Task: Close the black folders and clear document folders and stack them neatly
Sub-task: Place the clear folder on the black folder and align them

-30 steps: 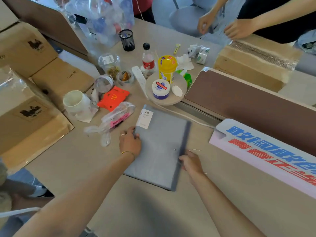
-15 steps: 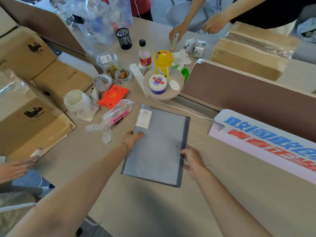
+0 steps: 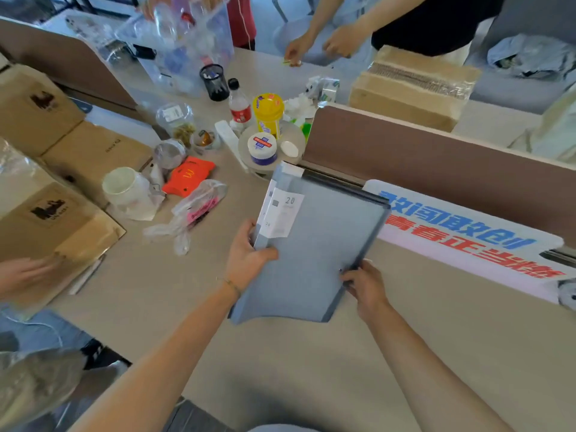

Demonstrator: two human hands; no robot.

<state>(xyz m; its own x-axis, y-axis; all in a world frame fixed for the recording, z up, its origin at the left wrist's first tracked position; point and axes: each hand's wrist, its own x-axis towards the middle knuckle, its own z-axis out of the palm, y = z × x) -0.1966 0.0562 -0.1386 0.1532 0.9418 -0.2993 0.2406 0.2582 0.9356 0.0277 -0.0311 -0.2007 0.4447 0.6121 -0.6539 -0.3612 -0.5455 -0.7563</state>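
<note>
— Where were the folders (image 3: 311, 244) seen?

— A closed grey stack of them was held tilted above the middle of the desk (image 3: 405, 353), its far end raised toward the brown partition (image 3: 436, 163) at the desk's far edge. White labels (image 3: 282, 213) marked "20" were seen at the stack's upper left corner, and more than one cover edge was visible there.

— How was the stack gripped?

— The left edge was clamped by the left hand (image 3: 246, 260), the thumb laid across the top cover and the fingers curled underneath. The right edge, along the dark spine, was pinched by the right hand (image 3: 364, 285), fingers closed on it. A thin bracelet (image 3: 230, 283) was worn on the left wrist.

— What else was noted on the desk?

— Toward the far left, clutter was spread: a white cup (image 3: 120, 188), an orange packet (image 3: 188, 176), a crumpled plastic bag (image 3: 193, 210), a yellow-lidded bottle (image 3: 268, 115) and a black mesh pen cup (image 3: 213, 82). Cardboard boxes (image 3: 56, 169) were stacked along the left edge. A white sign with blue and red characters (image 3: 461, 235) was leaned by the partition, just right of the stack. Other people's hands (image 3: 327, 46) were seen at the far edge.
</note>
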